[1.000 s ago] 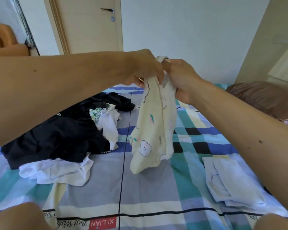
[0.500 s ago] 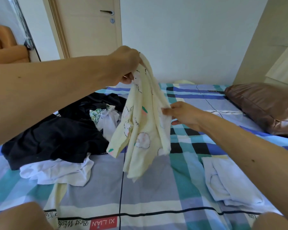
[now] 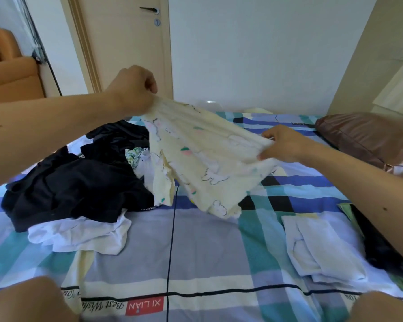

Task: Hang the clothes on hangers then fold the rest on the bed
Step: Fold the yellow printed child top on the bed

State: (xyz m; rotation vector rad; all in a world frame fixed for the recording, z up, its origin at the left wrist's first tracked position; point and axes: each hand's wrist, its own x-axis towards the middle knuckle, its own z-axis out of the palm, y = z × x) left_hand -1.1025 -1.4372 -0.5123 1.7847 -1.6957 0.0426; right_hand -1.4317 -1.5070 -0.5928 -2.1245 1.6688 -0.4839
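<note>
A pale yellow garment with small cartoon prints [image 3: 203, 159] is stretched out in the air above the bed. My left hand [image 3: 133, 89] grips its upper left end, raised high. My right hand [image 3: 282, 145] pinches its right edge, lower down. The cloth's lower part hangs toward the checked bedsheet [image 3: 196, 247]. A heap of black clothes [image 3: 75, 182] lies at the left, with a white garment [image 3: 79, 235] below it. A folded white piece [image 3: 319, 249] lies at the right.
A brown pillow [image 3: 368, 138] sits at the bed's far right. Dark clothing [image 3: 382, 247] lies under my right forearm. A closed door [image 3: 126, 43] stands behind the bed, an orange chair [image 3: 7, 73] at far left. My knees show at the bottom corners.
My hands, together at the garment's top one second ago, have moved apart. The right hand slid down and rightward, and the cloth is now spread between both hands.
</note>
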